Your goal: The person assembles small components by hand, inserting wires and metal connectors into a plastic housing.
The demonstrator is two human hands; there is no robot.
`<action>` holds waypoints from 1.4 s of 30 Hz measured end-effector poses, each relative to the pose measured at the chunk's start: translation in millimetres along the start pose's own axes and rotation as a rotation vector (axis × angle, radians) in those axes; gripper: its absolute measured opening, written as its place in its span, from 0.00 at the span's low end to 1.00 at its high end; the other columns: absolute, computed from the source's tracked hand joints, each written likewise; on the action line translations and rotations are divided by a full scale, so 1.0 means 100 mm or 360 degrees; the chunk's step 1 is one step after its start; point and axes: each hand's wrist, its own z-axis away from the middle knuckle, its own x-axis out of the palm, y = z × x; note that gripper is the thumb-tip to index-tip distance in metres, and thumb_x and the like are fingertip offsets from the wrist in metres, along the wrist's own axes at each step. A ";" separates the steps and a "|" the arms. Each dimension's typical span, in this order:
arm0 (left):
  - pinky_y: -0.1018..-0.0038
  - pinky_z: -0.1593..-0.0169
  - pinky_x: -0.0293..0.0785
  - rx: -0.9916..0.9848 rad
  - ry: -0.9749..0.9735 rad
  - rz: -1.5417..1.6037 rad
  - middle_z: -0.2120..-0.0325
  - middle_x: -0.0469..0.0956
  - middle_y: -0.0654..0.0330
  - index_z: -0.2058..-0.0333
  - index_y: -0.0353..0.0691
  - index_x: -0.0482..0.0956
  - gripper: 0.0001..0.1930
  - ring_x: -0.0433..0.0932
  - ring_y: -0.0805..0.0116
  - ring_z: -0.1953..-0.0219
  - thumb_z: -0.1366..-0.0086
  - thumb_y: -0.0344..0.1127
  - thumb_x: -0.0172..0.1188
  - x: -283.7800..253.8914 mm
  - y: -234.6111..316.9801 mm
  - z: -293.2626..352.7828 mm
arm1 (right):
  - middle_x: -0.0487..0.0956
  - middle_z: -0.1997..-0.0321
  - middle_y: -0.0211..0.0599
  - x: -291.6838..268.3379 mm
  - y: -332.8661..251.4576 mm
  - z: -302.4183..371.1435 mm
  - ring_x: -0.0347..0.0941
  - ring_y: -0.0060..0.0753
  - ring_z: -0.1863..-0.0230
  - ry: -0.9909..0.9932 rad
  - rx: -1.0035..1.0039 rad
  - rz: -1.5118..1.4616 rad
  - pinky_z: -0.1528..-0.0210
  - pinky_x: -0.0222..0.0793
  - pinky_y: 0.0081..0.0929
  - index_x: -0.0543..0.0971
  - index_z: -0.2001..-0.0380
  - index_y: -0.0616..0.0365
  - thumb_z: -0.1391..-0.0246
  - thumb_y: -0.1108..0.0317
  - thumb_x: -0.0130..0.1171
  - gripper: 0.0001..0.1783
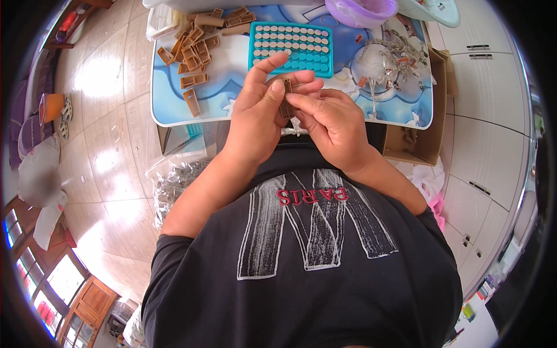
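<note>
Between my two hands, just over the table's near edge, is a small brown plastic casing (286,107). My left hand (254,119) grips it between the thumb and fingers, with the forefinger raised. My right hand (335,123) pinches it from the other side with thumb and forefinger; whether a smaller part is in that pinch is hidden. Behind my fingers lies a teal tray (251,43) holding rows of small round white pieces; its nearer right cups show teal. To the left, several similar brown casings (201,52) lie in a loose pile.
On the table's (217,101) right lies a tangle of clear wired parts (394,61). A purple basin (362,13) stands at the back. A cardboard box (429,142) stands by the right edge, and a clear plastic bag (174,182) of grey pieces sits below left.
</note>
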 end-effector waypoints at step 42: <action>0.64 0.46 0.70 -0.0383 0.0004 -0.0133 0.49 0.68 0.44 0.43 0.33 0.58 0.18 0.73 0.59 0.51 0.30 0.33 0.37 0.04 0.13 0.00 | 0.72 0.83 0.27 -0.02 0.06 -0.06 0.71 0.31 0.79 0.0047 -0.0324 0.0532 0.72 0.64 0.27 0.74 0.70 0.54 0.60 0.72 0.56 0.09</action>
